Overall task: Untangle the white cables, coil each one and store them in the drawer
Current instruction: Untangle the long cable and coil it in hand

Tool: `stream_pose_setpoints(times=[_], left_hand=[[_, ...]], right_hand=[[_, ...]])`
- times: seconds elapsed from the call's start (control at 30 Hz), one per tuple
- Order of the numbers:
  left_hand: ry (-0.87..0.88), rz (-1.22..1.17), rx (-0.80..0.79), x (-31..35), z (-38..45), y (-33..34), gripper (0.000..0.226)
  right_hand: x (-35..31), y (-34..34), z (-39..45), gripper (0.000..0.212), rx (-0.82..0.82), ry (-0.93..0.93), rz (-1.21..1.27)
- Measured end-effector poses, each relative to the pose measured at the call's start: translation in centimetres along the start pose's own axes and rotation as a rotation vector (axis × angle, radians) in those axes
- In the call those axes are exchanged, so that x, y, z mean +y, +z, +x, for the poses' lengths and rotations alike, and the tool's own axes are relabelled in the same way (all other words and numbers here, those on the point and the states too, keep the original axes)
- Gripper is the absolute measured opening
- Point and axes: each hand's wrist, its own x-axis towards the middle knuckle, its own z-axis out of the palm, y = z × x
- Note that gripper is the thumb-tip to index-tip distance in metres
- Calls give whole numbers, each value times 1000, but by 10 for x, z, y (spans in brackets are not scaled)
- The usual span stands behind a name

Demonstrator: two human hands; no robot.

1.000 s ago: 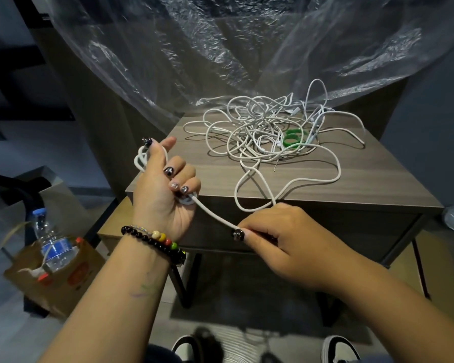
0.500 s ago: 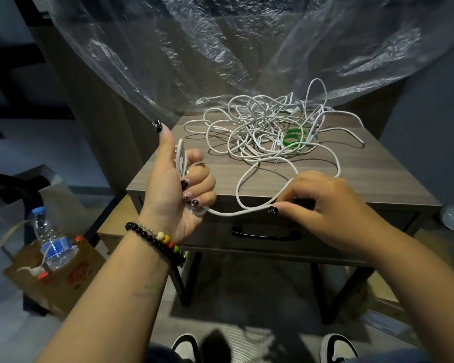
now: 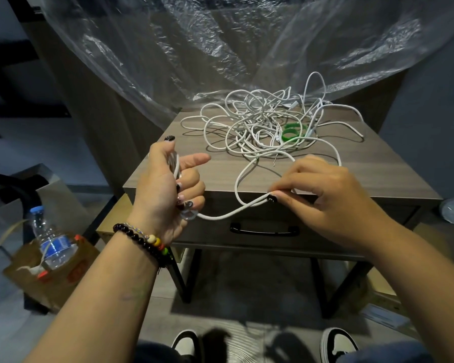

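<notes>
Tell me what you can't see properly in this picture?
- Drawer: shut, so its inside is hidden, head view.
- Cables: too tangled to count.
- Coil in the left hand: mostly behind the fingers.
- Shoes: cut off by the bottom edge.

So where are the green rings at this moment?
In the head view, the green rings lie on the wooden side table, toward its back right, half buried under the right part of the tangle of white cables.
</notes>
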Motion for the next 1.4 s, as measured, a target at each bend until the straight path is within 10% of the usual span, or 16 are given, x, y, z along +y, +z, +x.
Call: stream_pose_setpoints(times=[0.7, 1.4], left_hand=[[-207, 450, -209, -26, -12, 25, 52], [-238, 462, -350, -33, -14, 24, 26]], right_hand=[[-18, 14, 4, 10, 188, -176, -55], [-5, 15, 3, 21, 224, 40, 59]])
